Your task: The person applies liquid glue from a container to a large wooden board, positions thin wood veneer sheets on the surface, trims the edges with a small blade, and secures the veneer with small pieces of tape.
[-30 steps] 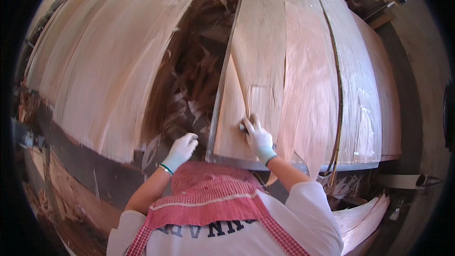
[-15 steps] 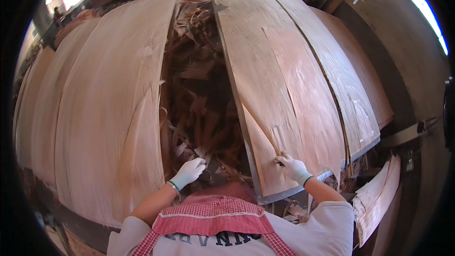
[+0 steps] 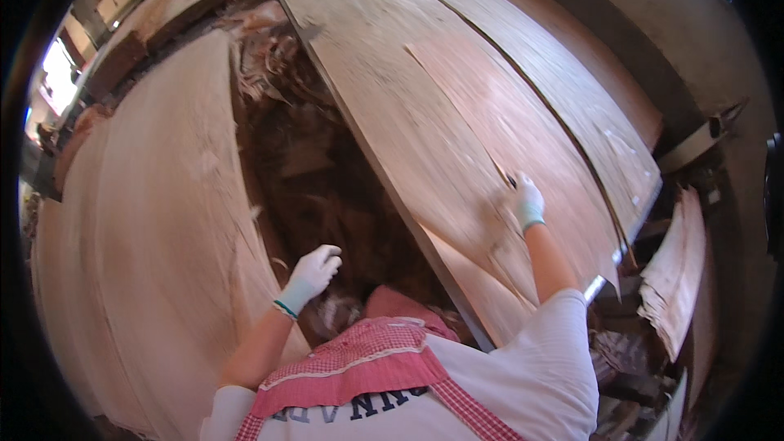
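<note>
In a white glove, my right hand point(image 3: 528, 200) is closed round a small dark object point(image 3: 512, 182) that I cannot make out clearly. It rests over the left edge of a pinkish wood veneer patch point(image 3: 539, 155), which lies on a larger pale veneer sheet point(image 3: 392, 73). Nearer me, a narrow veneer piece point(image 3: 482, 278) lies on the same sheet, its edge partly lifted. My left hand point(image 3: 312, 276), also gloved, hovers above the dark gap between the two stacks. Its fingers are loosely bent and apart, with nothing visible in them.
Another broad stack of veneer sheets point(image 3: 163, 220) stands on the left. Veneer scraps point(image 3: 273, 65) fill the far part of the gap. A curved offcut point(image 3: 676, 278) leans at the right, near a pale bar point(image 3: 694, 147). More wood stacks point(image 3: 131, 49) stand at the far left.
My view has turned, tilting the sheets. My right hand has moved farther away along the sheet, to the pinkish patch's edge. My left hand has risen slightly and its fingers have loosened.
</note>
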`<state>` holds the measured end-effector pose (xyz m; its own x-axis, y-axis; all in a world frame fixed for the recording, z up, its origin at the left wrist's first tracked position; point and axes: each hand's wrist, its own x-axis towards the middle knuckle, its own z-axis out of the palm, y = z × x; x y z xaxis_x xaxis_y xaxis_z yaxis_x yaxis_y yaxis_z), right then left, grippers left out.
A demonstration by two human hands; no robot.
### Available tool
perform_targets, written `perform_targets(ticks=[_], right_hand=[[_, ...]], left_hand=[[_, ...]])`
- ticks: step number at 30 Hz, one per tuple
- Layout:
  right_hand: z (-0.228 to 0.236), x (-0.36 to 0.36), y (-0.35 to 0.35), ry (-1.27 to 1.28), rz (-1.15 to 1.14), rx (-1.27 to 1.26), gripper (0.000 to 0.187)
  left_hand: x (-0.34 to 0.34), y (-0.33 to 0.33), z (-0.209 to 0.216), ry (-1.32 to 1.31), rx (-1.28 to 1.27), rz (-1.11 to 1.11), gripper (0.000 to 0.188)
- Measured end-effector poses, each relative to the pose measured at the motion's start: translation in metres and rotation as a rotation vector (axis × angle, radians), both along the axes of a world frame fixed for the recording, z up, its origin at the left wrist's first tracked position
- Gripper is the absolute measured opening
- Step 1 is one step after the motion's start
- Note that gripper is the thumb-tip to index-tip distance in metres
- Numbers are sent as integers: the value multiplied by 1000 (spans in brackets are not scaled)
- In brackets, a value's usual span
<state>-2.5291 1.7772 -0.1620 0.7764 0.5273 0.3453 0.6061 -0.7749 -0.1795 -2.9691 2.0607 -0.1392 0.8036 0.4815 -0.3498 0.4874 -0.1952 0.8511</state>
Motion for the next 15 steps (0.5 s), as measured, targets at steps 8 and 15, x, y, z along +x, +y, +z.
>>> perform_targets(ticks=[8, 15], right_hand=[[-30, 22, 17, 129, -153, -349, 16], [30, 25, 36, 28, -393, -220, 14]], left_hand=[[119, 137, 17, 10, 9, -108, 26], [332, 136, 24, -22, -330, -520, 51]])
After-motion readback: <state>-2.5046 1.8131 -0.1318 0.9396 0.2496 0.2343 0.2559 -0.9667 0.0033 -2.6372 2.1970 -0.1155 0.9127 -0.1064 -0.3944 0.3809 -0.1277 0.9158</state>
